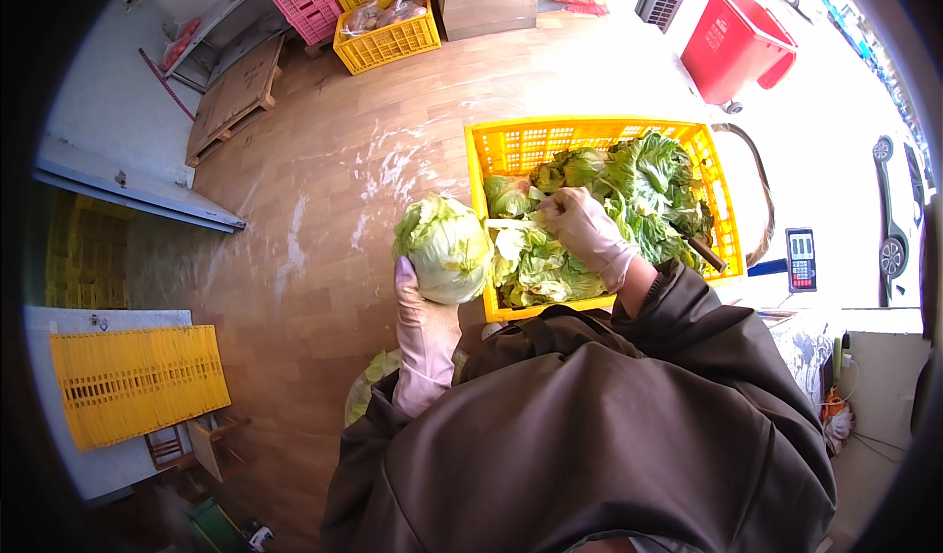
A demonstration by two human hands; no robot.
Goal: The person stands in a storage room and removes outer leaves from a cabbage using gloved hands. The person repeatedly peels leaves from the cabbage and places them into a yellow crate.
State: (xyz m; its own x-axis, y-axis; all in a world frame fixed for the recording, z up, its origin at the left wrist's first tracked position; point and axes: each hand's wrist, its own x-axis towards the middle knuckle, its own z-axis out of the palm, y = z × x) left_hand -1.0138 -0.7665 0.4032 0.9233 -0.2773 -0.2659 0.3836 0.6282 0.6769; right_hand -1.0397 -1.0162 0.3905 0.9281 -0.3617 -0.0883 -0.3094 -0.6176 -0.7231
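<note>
A pale green head of lettuce [444, 249] rests in my gloved left hand [427, 332], held just outside the left wall of a yellow plastic crate [477, 185]. My gloved right hand [586, 232] is over the crate with its fingers curled, and a pale strip of leaf or stem shows at the fingertips. Loose green lettuce leaves [648, 177] fill much of the crate. A dark handle [707, 254] lies on them at the right wall; what it belongs to is hidden. Near my left forearm, more lettuce [377, 380] shows in what looks like a clear bag.
Beyond the wet-streaked floor stand another yellow crate [390, 45] with bagged goods, pink crates [313, 8] and a wooden pallet [236, 100]. A red wheeled bin [729, 45] is at the upper right. A scale's keypad display [801, 260] is right; stacked yellow crates [140, 383] are left.
</note>
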